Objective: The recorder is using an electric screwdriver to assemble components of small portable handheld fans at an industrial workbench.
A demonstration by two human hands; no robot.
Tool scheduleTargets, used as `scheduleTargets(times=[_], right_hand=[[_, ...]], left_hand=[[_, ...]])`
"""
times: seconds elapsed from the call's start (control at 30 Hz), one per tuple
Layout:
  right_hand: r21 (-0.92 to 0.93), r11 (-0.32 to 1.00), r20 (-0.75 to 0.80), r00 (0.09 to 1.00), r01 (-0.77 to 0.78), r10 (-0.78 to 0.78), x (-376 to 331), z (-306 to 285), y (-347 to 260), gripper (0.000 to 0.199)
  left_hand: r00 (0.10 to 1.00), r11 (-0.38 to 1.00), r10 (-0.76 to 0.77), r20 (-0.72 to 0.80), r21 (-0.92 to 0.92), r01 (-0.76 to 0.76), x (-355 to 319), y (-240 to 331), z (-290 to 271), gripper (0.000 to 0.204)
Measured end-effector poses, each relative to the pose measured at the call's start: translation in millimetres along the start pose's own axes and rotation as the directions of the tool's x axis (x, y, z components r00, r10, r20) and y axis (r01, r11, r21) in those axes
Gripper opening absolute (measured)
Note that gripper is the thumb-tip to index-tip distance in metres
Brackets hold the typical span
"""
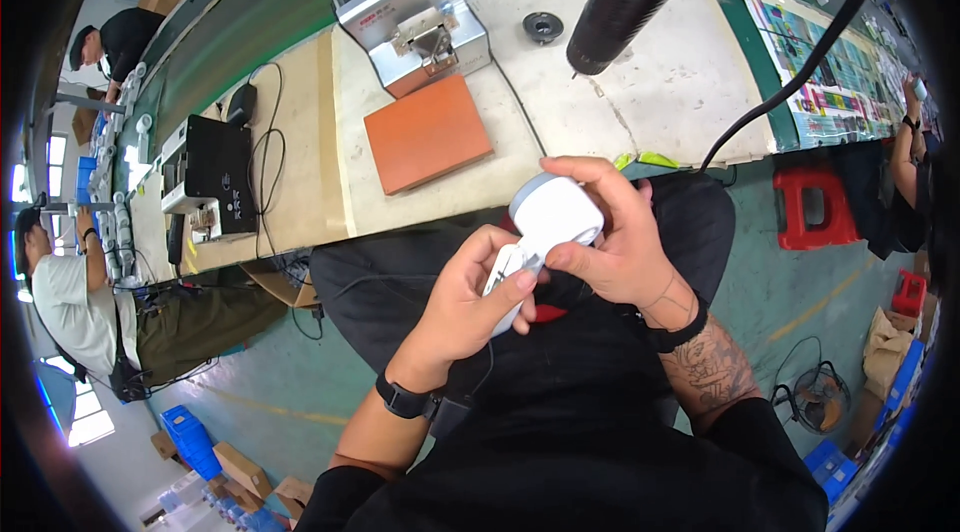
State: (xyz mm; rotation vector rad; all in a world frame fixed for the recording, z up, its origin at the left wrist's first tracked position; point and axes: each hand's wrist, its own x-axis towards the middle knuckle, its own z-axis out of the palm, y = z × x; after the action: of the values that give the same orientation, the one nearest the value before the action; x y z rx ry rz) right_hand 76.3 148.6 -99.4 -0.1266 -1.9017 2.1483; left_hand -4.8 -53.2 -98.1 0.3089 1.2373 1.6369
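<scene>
Above my lap, in front of the bench edge, I hold a white handheld device [560, 212] with a rounded head, a grey rim and a short handle. My left hand [465, 294] is closed around the handle, its thumb lying along the front. My right hand [628, 242] grips the head, fingers over the far side and thumb near the neck. The palms hide part of the handle and the back of the head. An orange block [428, 135] lies on the bench just beyond my hands.
A silver machine [405, 17] stands behind the block. From above hangs a thick black cylindrical tool [640, 2], near a small black round part [542, 27]. A black box [228, 172] with cables sits left. At right are a red stool [812, 209] and a person's arm [906, 152].
</scene>
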Motion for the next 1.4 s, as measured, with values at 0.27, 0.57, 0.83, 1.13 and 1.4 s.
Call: scheduleTargets(times=[0.27, 0.57, 0.83, 1.13, 1.4], right_hand=[[-0.08, 0.997, -0.133, 0.991, -0.018, 0.007, 4.3, 11.3, 14.0, 0.082], [-0.466, 0.75, -0.417, 0.631, 0.469, -0.654, 96.6, -30.1, -39.0, 0.073], [-0.152, 0.844, -0.234, 0.811, 0.514, -0.536, 140.8, -35.8, -61.5, 0.066], [0.143, 0.923, -0.192, 0.925, 0.358, -0.329, 154.7, 5.9, -81.2, 0.071], [0.141, 0.808, -0.134, 0.819, 0.572, -0.557, 207.7, 48.7, -78.3, 0.058]], left_hand=[[0.9, 0.53, 0.434, -0.04, 0.82, -0.219, 5.5, 40.2, -2.9, 0.023], [0.768, 0.286, 0.636, 0.072, 0.903, -0.321, 49.7, 101.4, -72.9, 0.032], [0.542, -0.046, 0.815, 0.204, 0.956, -0.289, 73.4, 86.8, -87.5, 0.014], [0.55, 0.005, 0.814, 0.188, 0.944, -0.33, 93.3, 70.5, -108.3, 0.019], [0.621, -0.052, 0.742, 0.253, 0.945, -0.323, 93.4, 78.3, -96.4, 0.025]])
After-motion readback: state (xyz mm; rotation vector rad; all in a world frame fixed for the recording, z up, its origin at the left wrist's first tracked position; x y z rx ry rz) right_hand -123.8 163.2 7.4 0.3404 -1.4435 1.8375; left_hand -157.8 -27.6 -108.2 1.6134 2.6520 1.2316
